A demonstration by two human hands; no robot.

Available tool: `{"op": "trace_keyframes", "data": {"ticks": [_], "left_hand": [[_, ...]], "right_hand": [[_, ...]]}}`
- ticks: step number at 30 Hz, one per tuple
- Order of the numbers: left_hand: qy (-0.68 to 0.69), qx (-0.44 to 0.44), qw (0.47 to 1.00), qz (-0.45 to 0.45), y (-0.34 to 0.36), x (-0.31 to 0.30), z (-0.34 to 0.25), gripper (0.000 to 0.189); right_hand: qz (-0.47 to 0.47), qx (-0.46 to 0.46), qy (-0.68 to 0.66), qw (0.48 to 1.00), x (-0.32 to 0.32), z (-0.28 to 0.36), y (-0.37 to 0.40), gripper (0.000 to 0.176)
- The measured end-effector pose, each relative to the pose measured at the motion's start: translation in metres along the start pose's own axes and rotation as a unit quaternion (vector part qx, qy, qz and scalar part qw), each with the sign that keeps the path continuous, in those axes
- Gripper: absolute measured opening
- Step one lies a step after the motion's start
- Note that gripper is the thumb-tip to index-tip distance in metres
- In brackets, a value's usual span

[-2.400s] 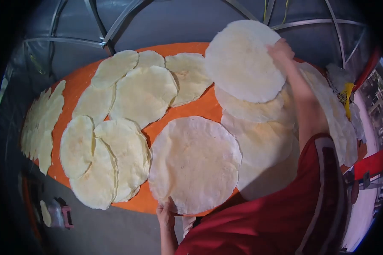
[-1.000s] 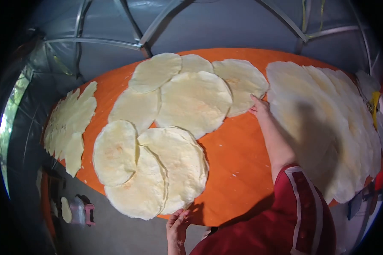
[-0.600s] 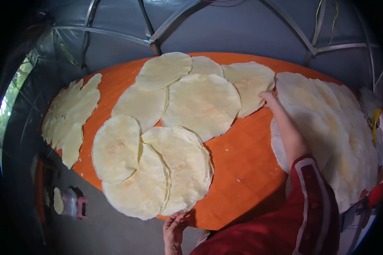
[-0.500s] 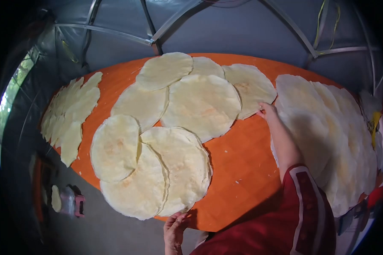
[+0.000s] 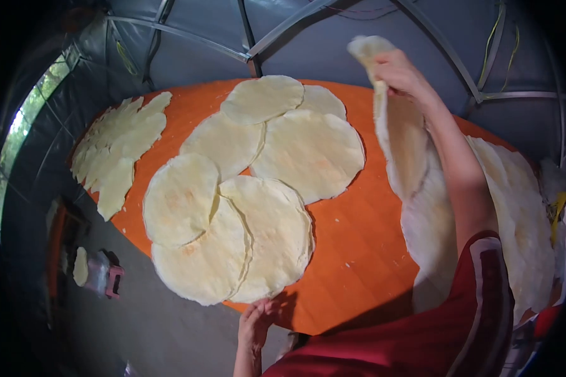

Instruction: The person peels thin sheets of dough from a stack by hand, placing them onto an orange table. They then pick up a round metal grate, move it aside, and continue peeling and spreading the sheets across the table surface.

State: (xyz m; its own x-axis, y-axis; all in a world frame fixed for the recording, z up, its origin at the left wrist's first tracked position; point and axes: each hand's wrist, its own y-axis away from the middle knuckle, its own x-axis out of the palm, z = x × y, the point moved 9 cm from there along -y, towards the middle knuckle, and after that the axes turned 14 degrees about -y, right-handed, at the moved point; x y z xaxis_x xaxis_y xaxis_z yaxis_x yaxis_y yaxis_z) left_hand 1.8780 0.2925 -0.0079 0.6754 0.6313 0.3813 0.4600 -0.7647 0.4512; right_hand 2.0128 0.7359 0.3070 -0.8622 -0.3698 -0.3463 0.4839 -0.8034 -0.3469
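Large thin round flatbreads lie spread and overlapping on an orange table [image 5: 358, 251]. My right hand [image 5: 399, 72] is raised above the table and grips one flatbread [image 5: 402, 144] by its top edge, so it hangs down folded. Under it, on the right, lies an overlapping pile of flatbreads [image 5: 522, 213]. My left hand [image 5: 256, 320] rests at the near table edge, fingers touching the rim of the nearest flatbread [image 5: 267, 235]. More flatbreads [image 5: 308, 151] cover the table's middle.
A row of smaller flatbread pieces [image 5: 116, 147] lies along the table's left end. Grey tent cloth with metal poles [image 5: 283, 28] arches behind the table. A small pink and grey object [image 5: 104, 276] stands on the floor at lower left.
My right hand took the flatbread at the far middle by its edge and lifted it off the table, up and to the right. My left hand stayed at the near edge.
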Motion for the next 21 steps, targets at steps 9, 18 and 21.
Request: {"op": "trace_keyframes", "data": {"ticks": [9, 18, 21], "left_hand": [[0.129, -0.028, 0.99, 0.058, -0.027, 0.034, -0.006, 0.051], [0.204, 0.085, 0.974, 0.058, -0.05, -0.012, -0.023, 0.038], [0.108, 0.088, 0.989, 0.048, -0.061, -0.011, -0.023, 0.036]], "right_hand": [[0.056, -0.039, -0.358, 0.931, 0.029, 0.075, 0.08, 0.012], [0.17, 0.06, 0.169, 0.969, 0.145, -0.102, 0.135, 0.037], [0.316, 0.192, -0.103, 0.924, 0.236, -0.118, 0.204, 0.083]]}}
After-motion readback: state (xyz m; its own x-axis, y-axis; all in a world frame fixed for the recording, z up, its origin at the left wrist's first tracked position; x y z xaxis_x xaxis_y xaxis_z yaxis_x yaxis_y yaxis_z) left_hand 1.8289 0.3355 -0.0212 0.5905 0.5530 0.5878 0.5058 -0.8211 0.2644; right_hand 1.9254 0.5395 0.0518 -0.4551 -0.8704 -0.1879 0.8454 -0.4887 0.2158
